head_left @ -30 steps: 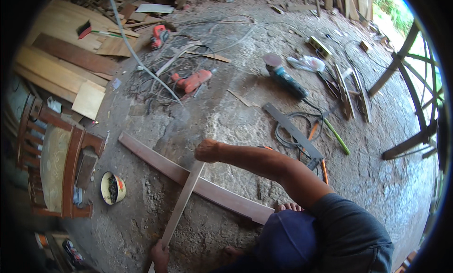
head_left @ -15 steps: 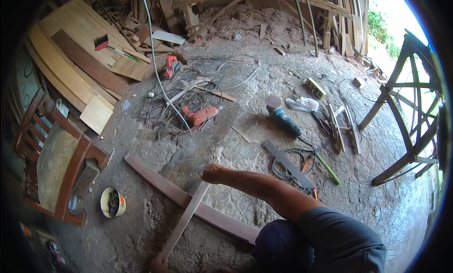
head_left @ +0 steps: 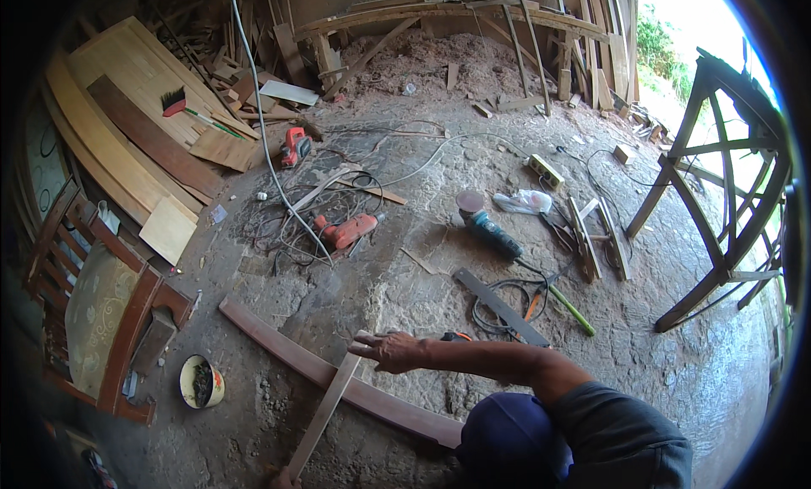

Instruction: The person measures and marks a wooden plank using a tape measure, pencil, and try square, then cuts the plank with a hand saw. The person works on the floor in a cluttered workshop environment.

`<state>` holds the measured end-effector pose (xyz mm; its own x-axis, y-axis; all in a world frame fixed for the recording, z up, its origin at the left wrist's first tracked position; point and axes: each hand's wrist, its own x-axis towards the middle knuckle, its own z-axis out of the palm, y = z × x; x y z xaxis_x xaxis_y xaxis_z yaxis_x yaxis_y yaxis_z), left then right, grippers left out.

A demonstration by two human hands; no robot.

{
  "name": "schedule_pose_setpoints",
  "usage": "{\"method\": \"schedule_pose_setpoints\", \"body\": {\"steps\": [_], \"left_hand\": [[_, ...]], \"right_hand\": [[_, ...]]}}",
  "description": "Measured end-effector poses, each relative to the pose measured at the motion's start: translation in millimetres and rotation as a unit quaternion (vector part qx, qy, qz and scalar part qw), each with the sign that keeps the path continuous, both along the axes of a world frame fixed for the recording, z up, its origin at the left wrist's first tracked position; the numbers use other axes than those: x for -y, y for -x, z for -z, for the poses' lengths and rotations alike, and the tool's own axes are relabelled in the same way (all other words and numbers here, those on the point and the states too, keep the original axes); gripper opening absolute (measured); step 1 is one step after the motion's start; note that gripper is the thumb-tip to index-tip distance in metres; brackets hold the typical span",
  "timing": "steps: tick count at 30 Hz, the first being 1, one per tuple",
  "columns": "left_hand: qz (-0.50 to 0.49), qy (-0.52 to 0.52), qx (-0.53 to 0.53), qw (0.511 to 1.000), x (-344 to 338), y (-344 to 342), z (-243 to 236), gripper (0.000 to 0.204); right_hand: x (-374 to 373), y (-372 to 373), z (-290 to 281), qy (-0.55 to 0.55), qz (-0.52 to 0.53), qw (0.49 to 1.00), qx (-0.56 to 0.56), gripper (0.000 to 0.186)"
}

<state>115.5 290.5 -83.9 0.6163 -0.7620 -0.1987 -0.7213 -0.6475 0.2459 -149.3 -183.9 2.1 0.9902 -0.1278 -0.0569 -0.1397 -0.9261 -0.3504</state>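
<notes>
A narrow pale wooden strip (head_left: pixel 324 415) lies slantwise across a long, slightly curved reddish board (head_left: pixel 393 402) on the ground. My right hand (head_left: pixel 390 352) is over the strip's far end, fingers stretched out and apart, fingertips touching or just above the wood. At the near end, by the lower edge of the view, my left hand (head_left: pixel 285 479) is closed round the strip; most of it is dark and cut off. A dark blue rounded cloth shape (head_left: pixel 514 438) hides the board's right end.
Right of the board lie a hand saw (head_left: pixel 500 307), a teal angle grinder (head_left: pixel 490 229) and cables. Farther off are a red drill (head_left: pixel 348 231) and a red power tool (head_left: pixel 296 147). A bowl (head_left: pixel 203 382) and wooden chair (head_left: pixel 110 311) stand left; a wooden frame (head_left: pixel 718 185) stands right.
My right hand has gone from closed on the strip's far end to stretched-out fingers over it. An orange-and-black object now shows behind my forearm. The view has shifted slightly.
</notes>
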Motion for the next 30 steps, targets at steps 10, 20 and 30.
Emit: {"method": "schedule_pose_setpoints", "body": {"steps": [10, 20, 30], "left_hand": [[-0.083, 0.291, -0.158, 0.940, 65, 65, -182, 0.074], [0.361, 0.141, -0.207, 0.898, 162, 144, -312, 0.027], [0.282, 0.008, -0.314, 0.907, 186, 159, -335, 0.018]], "right_hand": [[-51, 174, -241, -0.313, -0.240, 0.918, 0.043, 0.062], [-29, 165, -235, -0.167, -0.175, 0.970, 0.022, 0.041], [-25, 242, -260, -0.237, 0.062, 0.966, -0.078, 0.038]]}}
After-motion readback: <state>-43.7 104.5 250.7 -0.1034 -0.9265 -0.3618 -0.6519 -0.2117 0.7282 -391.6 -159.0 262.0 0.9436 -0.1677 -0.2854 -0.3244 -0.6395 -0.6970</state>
